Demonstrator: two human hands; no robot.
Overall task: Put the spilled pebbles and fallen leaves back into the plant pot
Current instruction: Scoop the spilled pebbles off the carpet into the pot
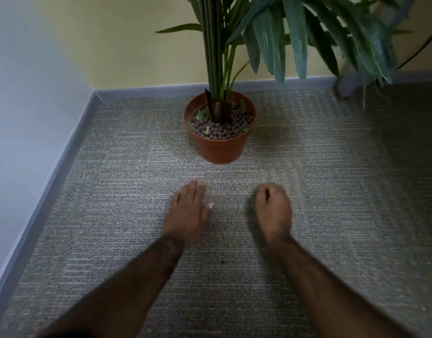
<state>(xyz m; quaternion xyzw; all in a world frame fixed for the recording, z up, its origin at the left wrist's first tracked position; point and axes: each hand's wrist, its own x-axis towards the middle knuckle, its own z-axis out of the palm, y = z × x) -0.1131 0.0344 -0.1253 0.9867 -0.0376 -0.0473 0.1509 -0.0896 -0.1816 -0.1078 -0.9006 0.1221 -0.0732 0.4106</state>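
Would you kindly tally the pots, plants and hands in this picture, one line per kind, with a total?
Plant pot: 1
Plant: 1
Hands: 2, the left hand and the right hand
Total: 4
The pebbles in the pot are too many to count.

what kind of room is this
Likely a corner of an office or similar indoor room: grey carpet, a grey skirting board along painted walls, and a plant in an orange-brown pot.
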